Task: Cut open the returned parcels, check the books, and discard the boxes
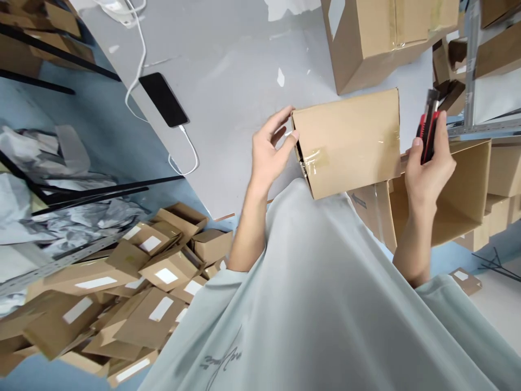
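A closed-looking brown cardboard box lies at the near edge of the grey table, close to my body. The fingers of my left hand grip its left end, where a narrow dark gap runs along the edge and a strip of clear tape shows. To the right of the box, my right hand is raised and closed round a red and black box cutter, which points upward and does not touch the box.
A larger carton stands at the table's back right. A phone with a white cable lies at the left. An open carton is at the right, below table height. Many boxes are piled at lower left, beside shelving.
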`<state>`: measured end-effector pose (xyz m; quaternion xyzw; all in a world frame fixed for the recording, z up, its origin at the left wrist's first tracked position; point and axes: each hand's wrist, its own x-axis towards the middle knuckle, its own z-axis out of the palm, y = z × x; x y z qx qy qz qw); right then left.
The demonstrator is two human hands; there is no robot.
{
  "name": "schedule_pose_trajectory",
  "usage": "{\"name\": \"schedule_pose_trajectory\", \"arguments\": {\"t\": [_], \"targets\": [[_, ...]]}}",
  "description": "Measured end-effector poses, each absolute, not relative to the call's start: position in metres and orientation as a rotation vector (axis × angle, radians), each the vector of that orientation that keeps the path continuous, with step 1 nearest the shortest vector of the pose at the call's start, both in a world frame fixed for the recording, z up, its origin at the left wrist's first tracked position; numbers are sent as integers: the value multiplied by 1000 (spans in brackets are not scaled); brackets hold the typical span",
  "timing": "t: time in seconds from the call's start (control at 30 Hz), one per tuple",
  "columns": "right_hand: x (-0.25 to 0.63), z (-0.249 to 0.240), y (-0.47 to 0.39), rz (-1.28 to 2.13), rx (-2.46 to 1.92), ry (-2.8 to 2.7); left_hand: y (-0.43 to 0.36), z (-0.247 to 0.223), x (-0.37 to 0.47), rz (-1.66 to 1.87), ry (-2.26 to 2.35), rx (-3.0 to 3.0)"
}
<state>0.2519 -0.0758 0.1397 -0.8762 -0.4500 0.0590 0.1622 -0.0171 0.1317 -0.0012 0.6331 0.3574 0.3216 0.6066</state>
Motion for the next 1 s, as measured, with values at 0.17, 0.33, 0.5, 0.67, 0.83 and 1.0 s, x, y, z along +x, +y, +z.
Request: {"name": "schedule_pose_trajectory", "arguments": {"t": [0.17,0.33,0.5,0.67,0.83,1.0], "targets": [[274,63,-86,92,-2323,-906,105,-9,-2,915,1022,1443],[224,48,-63,356,-2203,-901,105,-2,-25,1068,1389,1342],[193,45,-35,639,-2064,-1023,120,30,-79,1099,1584,1495],[190,47,-29,715,-2056,-1165,123,82,-46,999,1442,1916],[202,70,-37,633,-2150,-1336,137,78,32,636,1047,2053],[202,105,-51,674,-2207,-1456,149,52,52,574,988,2021]]}}
